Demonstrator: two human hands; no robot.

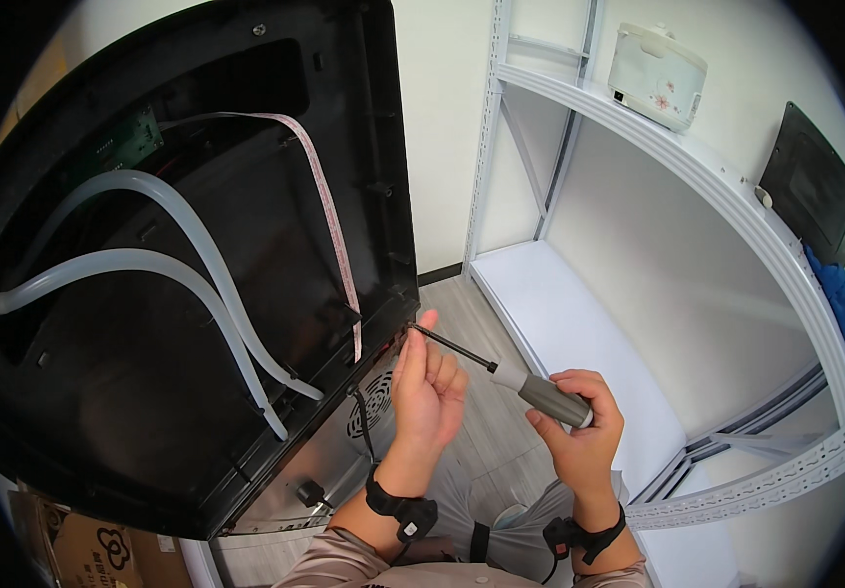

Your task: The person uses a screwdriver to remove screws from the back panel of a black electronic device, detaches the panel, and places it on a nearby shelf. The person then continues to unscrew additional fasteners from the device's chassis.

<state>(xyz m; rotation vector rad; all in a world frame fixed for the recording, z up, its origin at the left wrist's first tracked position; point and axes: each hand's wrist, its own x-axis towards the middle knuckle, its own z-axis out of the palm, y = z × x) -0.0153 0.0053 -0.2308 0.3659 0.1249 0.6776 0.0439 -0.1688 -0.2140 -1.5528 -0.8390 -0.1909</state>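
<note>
Beside the right corner of the black panel, we pinched the screwdriver near its tip with our left hand, seemingly to steady it, while our right hand gripped its grey handle, apparently for control.

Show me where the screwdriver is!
The screwdriver is just right of centre in the head view, its handle in the right hand, its far end by the left hand and black panel.
</note>
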